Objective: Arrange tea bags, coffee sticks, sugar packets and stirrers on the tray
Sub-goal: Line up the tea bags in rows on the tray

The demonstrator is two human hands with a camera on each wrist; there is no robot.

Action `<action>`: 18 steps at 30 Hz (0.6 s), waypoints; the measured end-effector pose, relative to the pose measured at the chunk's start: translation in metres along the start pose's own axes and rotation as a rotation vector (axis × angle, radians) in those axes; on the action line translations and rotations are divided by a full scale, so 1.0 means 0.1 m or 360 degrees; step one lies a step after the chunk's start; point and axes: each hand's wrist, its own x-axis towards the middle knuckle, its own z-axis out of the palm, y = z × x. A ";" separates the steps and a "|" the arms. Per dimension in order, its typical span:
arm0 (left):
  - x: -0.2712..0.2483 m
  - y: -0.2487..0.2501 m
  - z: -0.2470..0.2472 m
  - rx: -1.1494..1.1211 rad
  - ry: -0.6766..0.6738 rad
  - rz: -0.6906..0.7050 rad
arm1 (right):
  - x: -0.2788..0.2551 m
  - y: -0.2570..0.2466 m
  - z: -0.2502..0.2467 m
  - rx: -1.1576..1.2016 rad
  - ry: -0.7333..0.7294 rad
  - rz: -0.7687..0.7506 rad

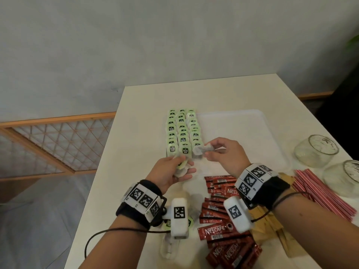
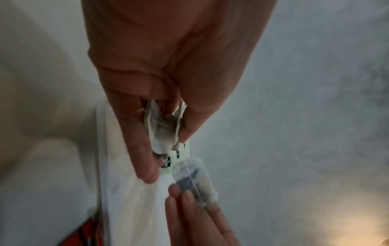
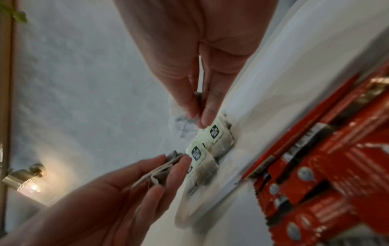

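Note:
Green-tagged tea bags (image 1: 181, 131) lie in three columns on the left part of the white tray (image 1: 242, 121). My left hand (image 1: 183, 167) hovers at the tray's near left corner and grips a small bunch of tea bags (image 2: 164, 126). My right hand (image 1: 206, 151) is just right of it and pinches a single tea bag (image 1: 199, 149) between thumb and fingers, above the near end of the columns (image 3: 212, 141). Red coffee sticks (image 1: 223, 210), brown sugar packets (image 1: 272, 226) and red-striped stirrers (image 1: 320, 191) lie on the table in front of the tray.
Two glass jars (image 1: 316, 150) (image 1: 343, 179) lie at the right edge of the white table (image 1: 136, 133). A few loose tea bags (image 1: 171, 247) sit near my left wrist. The table's left edge drops beside a wooden lattice panel (image 1: 58, 142).

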 end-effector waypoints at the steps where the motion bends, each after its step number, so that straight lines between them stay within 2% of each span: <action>1: 0.00 -0.02 0.05 -0.0008 -0.0007 -0.0003 | -0.02 0.01 0.00 -0.0100 0.0010 -0.0026; 5: 0.03 -0.07 0.23 -0.0083 -0.0013 0.0113 | -0.18 -0.03 0.05 -0.0381 -0.0010 -0.0199; 9: 0.10 -0.04 0.26 0.0055 0.0080 0.0263 | -0.28 -0.03 0.07 -0.0627 -0.0219 -0.0382; 11: 0.11 -0.03 0.24 0.0339 0.0124 0.0350 | -0.28 -0.06 0.04 -0.0529 -0.0214 -0.0368; 13: 0.11 0.00 0.22 0.0546 0.0071 0.0411 | -0.24 -0.09 0.00 -0.0441 -0.0107 -0.0300; 16: 0.08 0.04 0.22 0.0628 -0.0093 0.0422 | -0.14 -0.12 -0.03 -0.0423 -0.0074 -0.0172; 18: 0.07 0.05 0.21 0.0589 -0.0105 0.0407 | -0.07 -0.13 -0.05 -0.0440 -0.0118 -0.0099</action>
